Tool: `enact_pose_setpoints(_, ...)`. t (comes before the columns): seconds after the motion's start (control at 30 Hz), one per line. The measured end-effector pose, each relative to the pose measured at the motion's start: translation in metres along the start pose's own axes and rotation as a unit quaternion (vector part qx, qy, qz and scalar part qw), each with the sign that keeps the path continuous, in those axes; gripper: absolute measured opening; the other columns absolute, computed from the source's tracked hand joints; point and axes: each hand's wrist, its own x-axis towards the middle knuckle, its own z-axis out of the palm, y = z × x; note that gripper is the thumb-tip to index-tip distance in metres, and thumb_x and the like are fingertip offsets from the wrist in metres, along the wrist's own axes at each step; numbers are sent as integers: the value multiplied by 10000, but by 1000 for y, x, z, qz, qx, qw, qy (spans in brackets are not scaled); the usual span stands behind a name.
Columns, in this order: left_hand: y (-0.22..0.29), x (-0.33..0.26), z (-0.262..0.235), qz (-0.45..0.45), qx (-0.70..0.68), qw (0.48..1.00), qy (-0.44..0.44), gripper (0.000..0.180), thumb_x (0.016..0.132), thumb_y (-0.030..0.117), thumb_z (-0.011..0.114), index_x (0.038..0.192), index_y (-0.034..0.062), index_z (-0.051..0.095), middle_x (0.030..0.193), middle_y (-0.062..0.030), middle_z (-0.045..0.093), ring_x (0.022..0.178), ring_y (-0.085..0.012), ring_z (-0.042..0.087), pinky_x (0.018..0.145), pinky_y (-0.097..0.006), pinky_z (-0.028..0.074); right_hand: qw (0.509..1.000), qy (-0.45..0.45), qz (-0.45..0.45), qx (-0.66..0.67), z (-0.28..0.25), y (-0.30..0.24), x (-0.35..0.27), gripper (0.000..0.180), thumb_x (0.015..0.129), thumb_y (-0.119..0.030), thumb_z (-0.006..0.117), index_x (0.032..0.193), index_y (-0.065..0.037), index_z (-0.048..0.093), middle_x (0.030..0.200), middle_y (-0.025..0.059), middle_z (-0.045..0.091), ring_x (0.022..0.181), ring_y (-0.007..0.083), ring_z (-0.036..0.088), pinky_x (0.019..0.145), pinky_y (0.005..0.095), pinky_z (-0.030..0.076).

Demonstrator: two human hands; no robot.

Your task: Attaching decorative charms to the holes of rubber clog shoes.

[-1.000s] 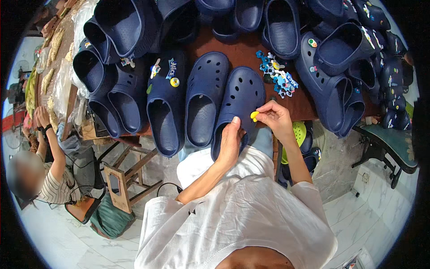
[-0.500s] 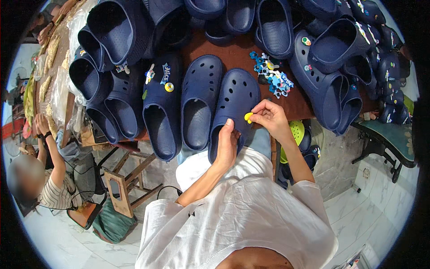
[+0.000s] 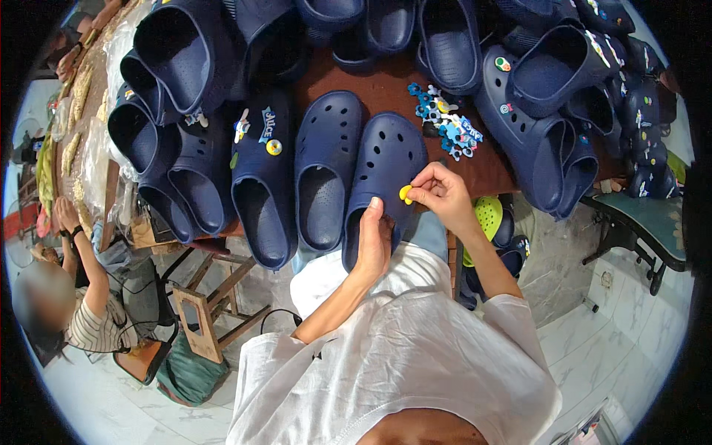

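Observation:
A navy clog point(image 3: 386, 152) with bare holes lies at the table's near edge, toe pointing away. My left hand point(image 3: 374, 241) grips it by the opening, thumb on top and fingers inside. Between thumb and fingertips of my right hand point(image 3: 441, 194) is a small yellow shoe charm point(image 3: 406, 194), right against the clog's right side. Left of it lies another plain navy clog point(image 3: 328, 148). Beyond that is a navy clog fitted with charms point(image 3: 261, 163), among them a yellow round one and a lettered one. A pile of loose blue, white and black charms point(image 3: 450, 122) sits past my right hand.
Many navy clogs are stacked along the far side of the brown table point(image 3: 326, 74) and to the right. A lime-green clog point(image 3: 486, 219) sits below the table edge. At far left another person point(image 3: 93, 289) sits near a wooden stool point(image 3: 204, 315).
The yellow charm and my right hand have shifted slightly left with the whole view. My left hand keeps its hold on the clog.

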Motion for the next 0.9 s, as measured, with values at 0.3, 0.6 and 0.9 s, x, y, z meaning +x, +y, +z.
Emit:
enact_pose_setpoints(0.3,-3,2,-5,10,-16,1000,-1,478,995,440,503,1261,45,539,1216,-2,572,1091,-109,516,940,-302,381,969,175,-95,-145,36,21,-35,201,927,-90,655,1109,-6,637,1011,69,551,821,125,589,740,252,492)
enact_pose_setpoints(0.6,11,6,-1,19,-90,995,-29,702,978,510,415,1457,1,353,1475,-145,458,1369,-272,422,1141,-424,299,900,268,-128,-320,-10,9,-20,190,912,-71,626,1091,-7,618,988,107,592,790,188,609,723,312,496)
enact_pose_setpoints(0.9,16,20,1,-28,-173,984,-13,628,951,430,486,1408,2,439,1460,-154,479,1337,-284,459,1134,-430,321,862,217,-127,-441,-20,-1,-3,255,846,-157,723,1059,-45,641,982,118,582,843,286,610,732,392,494)
